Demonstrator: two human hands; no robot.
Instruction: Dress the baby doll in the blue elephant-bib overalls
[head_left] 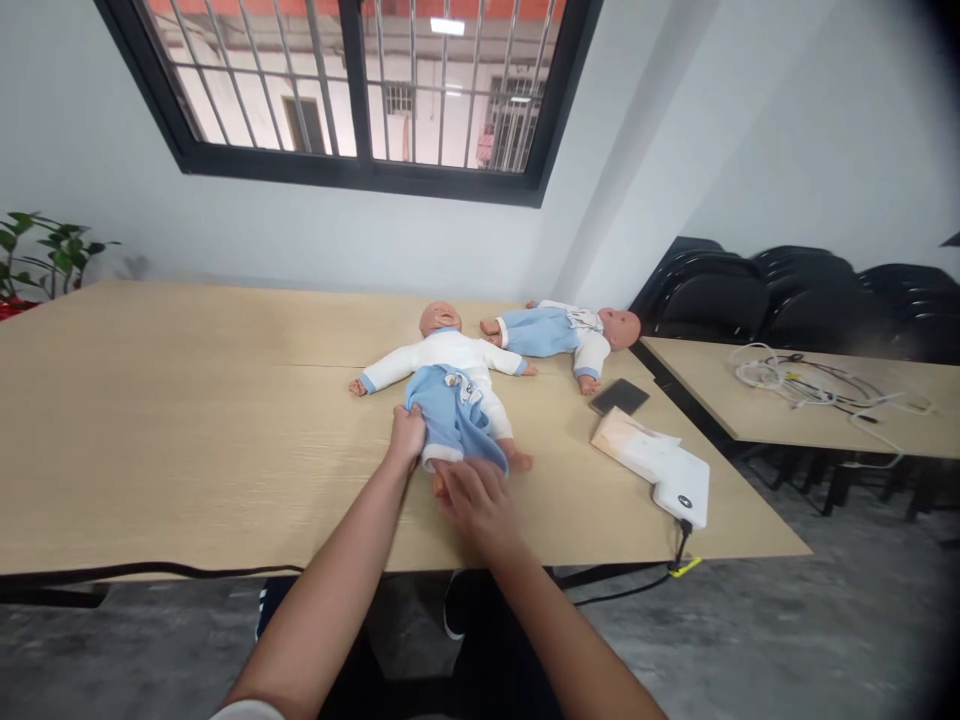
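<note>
A baby doll [450,345] lies on its back, head toward the window, in a white long-sleeved suit with blue cuffs. Light blue overalls [442,405] with a printed patch cover one leg and bunch over its middle. The other leg, in white, sticks out bare of the blue cloth. My left hand [409,432] is closed on the side edge of the overalls. By the lower hem, my right hand [478,503] has its fingers bent around the doll's foot [440,486], partly hiding it.
A second doll [540,332] in blue and white lies behind to the right. On the table [187,430] are a dark flat object [619,397], a tissue pack [634,442] and a white device [684,487] with a cable. Tangled cables [802,380] lie on another table beside stacked black chairs [705,290].
</note>
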